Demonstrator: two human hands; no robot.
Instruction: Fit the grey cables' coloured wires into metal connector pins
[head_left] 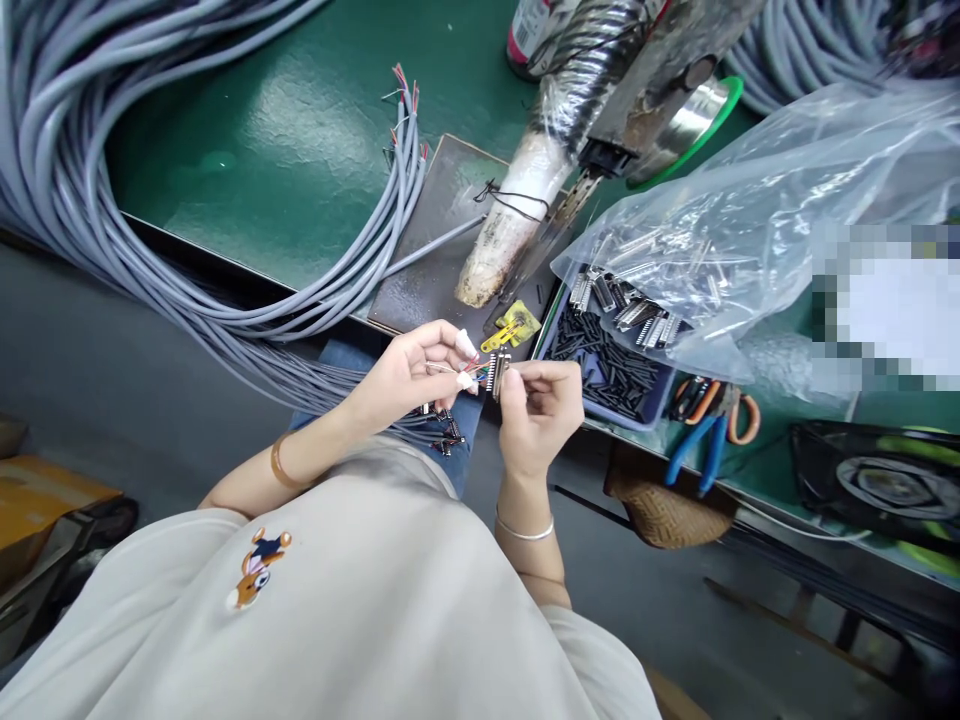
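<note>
Between my hands is a metal multi-pin connector, with thin coloured wires meeting its pin side. My right hand pinches the connector between thumb and fingers. White coverings wrap two fingertips of my left hand, which is closed on the coloured wires. Just beyond the connector, a small yellow tool lies on a dark board. Over that board hangs a soldering iron beside a white wrapped tube. Grey cables run under my left forearm, and connectors rest by my lap.
Stripped grey cables cross the green table at left. A blue tray holds black sleeves, with loose connectors in a plastic bag above it. Blue-handled pliers and orange-handled cutters lie near the table edge.
</note>
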